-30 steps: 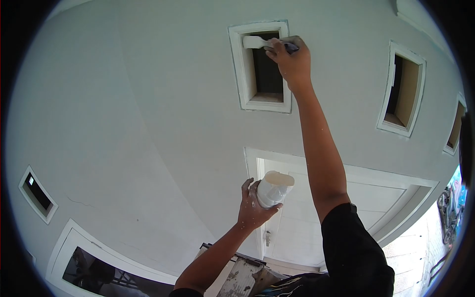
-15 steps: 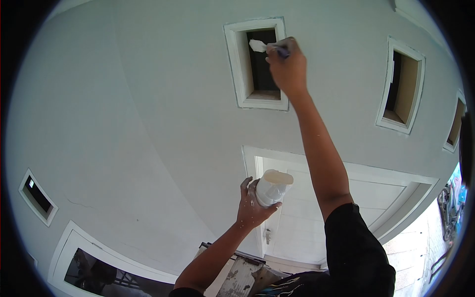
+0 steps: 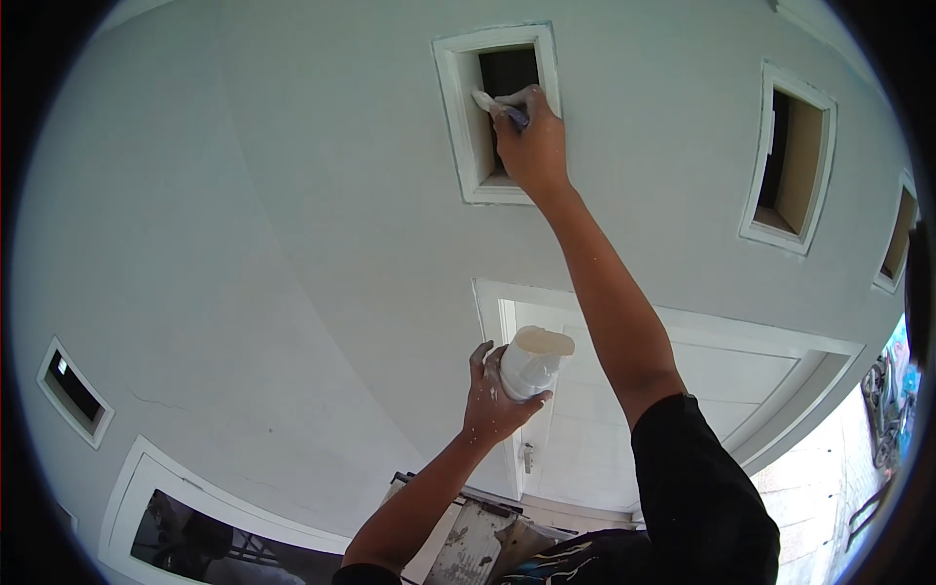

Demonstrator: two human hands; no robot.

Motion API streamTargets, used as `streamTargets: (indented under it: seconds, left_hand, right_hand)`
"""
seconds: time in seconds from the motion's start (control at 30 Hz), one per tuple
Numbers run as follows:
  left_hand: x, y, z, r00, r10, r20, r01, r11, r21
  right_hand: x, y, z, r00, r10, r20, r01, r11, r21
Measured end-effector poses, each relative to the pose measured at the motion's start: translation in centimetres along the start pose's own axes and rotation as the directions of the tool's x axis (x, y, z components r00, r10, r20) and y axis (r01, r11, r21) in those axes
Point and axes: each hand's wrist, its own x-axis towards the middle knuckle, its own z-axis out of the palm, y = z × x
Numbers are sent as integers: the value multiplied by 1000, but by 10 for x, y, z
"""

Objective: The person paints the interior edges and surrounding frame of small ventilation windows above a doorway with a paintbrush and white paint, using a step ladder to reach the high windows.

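My right hand [image 3: 531, 146] is closed round the dark handle of a paintbrush [image 3: 483, 100], raised to a small window opening. White paint coats the bristles, which are right at the inner left side of the white window frame [image 3: 463, 146]. Lower down, my left hand [image 3: 495, 398] grips a white plastic paint container [image 3: 531, 369] from the side, its cut-open top tilted up. White paint spots mark the fingers and wrist of my left hand. The pale grey wall [image 3: 341, 146] surrounds the frame.
A white door [image 3: 624, 429] with a metal handle [image 3: 527, 458] stands below the window. Similar framed openings lie to the right [image 3: 792, 161] and far left [image 3: 76, 392]. A paint-stained surface [image 3: 468, 546] is beneath my left arm. Bright paving [image 3: 814, 492] shows at the lower right.
My right hand has moved left and slightly down with the paintbrush, bringing the bristles to the inner left side of the frame. My left hand still holds the container in nearly the same place.
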Motion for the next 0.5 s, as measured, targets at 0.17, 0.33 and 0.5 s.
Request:
streamTargets:
  seconds: [0.17, 0.33, 0.5]
  left_hand:
    - [1, 3, -1, 1000, 3, 15, -3, 1000, 24]
    - [0, 4, 0, 999, 19, 31, -21, 999, 49]
    - [-1, -2, 2, 999, 42, -7, -42, 999, 30]
  right_hand:
    - [-3, 10, -22, 972, 187, 144, -233, 862, 451]
    - [5, -5, -20, 986, 156, 54, -166, 926, 339]
    - [-8, -1, -30, 980, 108, 164, -150, 950, 272]
